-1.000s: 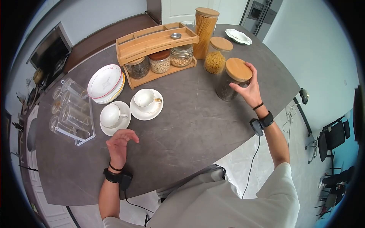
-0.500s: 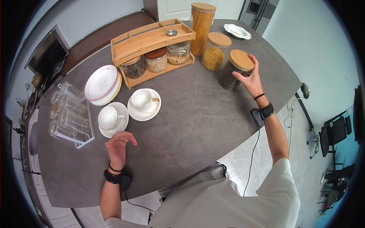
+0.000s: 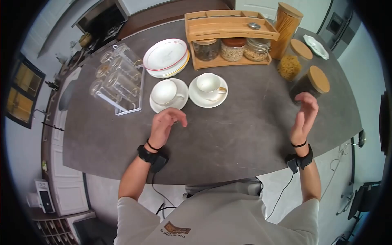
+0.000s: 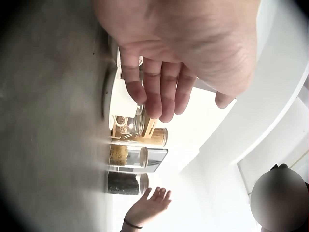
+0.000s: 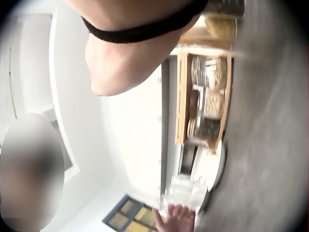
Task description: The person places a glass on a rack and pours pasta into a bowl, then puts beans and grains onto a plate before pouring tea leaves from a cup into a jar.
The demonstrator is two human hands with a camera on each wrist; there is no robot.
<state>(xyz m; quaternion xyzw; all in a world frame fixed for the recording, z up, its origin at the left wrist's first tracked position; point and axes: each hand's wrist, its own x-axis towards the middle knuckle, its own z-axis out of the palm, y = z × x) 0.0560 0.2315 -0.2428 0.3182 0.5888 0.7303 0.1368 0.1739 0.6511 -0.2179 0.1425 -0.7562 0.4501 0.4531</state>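
Note:
My right hand (image 3: 305,118), fingers loosely bent and holding nothing, is just in front of the dark-filled jar (image 3: 307,85) with a wooden lid. In the left wrist view that jar (image 4: 123,182) stands upright beside the hand (image 4: 148,209), apart from it. My left hand (image 3: 164,126) hovers with relaxed fingers near the white cup (image 3: 164,92) on its saucer. A second cup (image 3: 208,84) with a gold handle sits on another saucer (image 3: 198,98). Behind the dark jar are a pasta jar (image 3: 290,67) and a tall spaghetti jar (image 3: 286,30).
A two-tier wooden rack (image 3: 228,28) holds several jars, with a small metal dish (image 3: 254,26) on top. Stacked plates (image 3: 165,55) and a rack of glasses (image 3: 122,77) are at the left. A scalloped white dish (image 3: 315,46) lies at the back right.
My right hand has let go of the dark-filled jar and drawn back toward the body. The head view has turned left, shifting everything on the table rightward. The left hand stays relaxed.

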